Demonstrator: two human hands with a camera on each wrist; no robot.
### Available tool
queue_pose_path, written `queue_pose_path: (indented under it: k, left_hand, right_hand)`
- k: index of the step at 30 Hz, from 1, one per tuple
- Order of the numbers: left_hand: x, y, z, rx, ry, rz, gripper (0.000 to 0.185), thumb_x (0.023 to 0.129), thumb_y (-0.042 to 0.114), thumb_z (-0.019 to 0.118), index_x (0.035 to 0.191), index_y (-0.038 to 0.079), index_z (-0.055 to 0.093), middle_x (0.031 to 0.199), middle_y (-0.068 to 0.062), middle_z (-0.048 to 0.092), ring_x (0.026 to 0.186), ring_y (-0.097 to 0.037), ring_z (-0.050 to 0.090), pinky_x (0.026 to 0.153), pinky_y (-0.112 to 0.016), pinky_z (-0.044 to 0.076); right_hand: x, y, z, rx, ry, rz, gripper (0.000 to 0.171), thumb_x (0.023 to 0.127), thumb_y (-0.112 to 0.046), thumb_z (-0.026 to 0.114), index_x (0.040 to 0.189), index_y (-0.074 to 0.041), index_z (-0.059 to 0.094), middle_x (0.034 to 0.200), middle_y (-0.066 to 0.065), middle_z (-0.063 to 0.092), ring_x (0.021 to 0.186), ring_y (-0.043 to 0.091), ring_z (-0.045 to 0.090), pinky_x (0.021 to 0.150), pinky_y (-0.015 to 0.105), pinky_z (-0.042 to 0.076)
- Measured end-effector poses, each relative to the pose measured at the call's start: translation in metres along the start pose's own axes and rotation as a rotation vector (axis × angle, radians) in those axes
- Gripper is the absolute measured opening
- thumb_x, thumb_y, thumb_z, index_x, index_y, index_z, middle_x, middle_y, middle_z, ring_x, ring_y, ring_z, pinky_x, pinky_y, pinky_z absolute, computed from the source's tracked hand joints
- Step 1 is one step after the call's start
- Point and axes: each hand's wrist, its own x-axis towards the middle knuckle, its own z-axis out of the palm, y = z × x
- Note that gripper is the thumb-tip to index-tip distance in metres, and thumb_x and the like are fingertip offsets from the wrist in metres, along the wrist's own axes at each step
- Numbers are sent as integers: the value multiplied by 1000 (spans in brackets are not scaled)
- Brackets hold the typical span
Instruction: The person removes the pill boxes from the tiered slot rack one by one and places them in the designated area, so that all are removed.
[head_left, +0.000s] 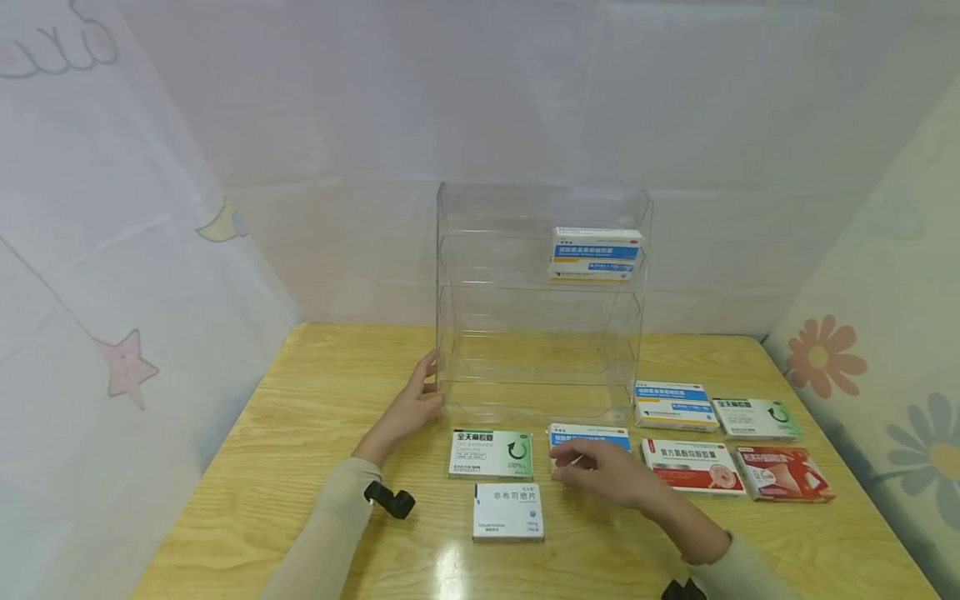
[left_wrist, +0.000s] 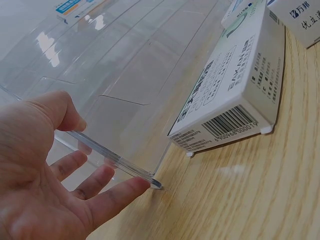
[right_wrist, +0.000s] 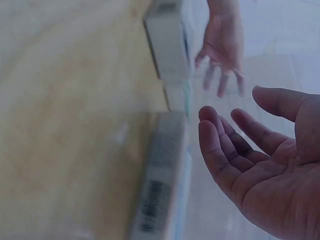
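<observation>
My left hand [head_left: 416, 404] is at the lower left side of a clear acrylic display rack [head_left: 540, 396]. In the left wrist view, its thumb lies over the side panel's edge and its fingers touch the outer side, holding the panel. My right hand [head_left: 611, 475] hovers over a blue-and-white medicine box [head_left: 588, 432], partly covering it. The right wrist view shows its fingers loosely bent, apart from the boxes and with nothing between them. Left of that box lies a green-and-white medicine box [head_left: 491, 454]. A white medicine box [head_left: 508, 512] lies in front of it.
Another blue-and-white box [head_left: 596, 254] stands in an upper tier of the rack, at the right. On the table's right lie a blue-and-white box [head_left: 675, 406], a green-and-white box [head_left: 757, 418], a red-and-white box [head_left: 693, 467] and a red box [head_left: 783, 473]. Patterned cloth surrounds the table [head_left: 247, 500].
</observation>
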Motion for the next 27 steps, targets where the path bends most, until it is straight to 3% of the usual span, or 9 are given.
queue_pose_path:
  k: [6,11,16,27]
  left_hand:
    - [1,-4,0,2,5,-5,85,97,5,52,163,35,8,163,-14,16,140,-41,32,97,-54,52]
    - [-4,9,1,-12,-9,-20,86,96,2,51,164,29,6,163,-18,13,141,-44,29,99,-58,50]
    - [-14,28,2,-7,-22,-13,86,94,1,51,164,24,7,162,-21,14,140,-47,30,96,-53,52]
    - [-15,30,1,-32,-26,-13,85,95,0,51,164,25,7,162,-21,14,142,-48,28,99,-60,49]
  right_hand:
    - [-6,-17,-43,31,32,-56,38,101,-29,63,133,-8,63,129,14,64,109,23,65,84,32,56]
    - [-6,-28,-70,-44,102,-60,34,102,-30,62,132,-13,63,129,11,65,114,26,64,89,35,56]
    - [-4,-38,-97,-107,148,-69,36,102,-29,61,134,-13,62,129,8,66,116,27,64,91,41,56]
    - [12,-65,-154,-229,288,-113,41,104,-23,58,140,-5,57,131,16,65,119,33,62,99,54,51]
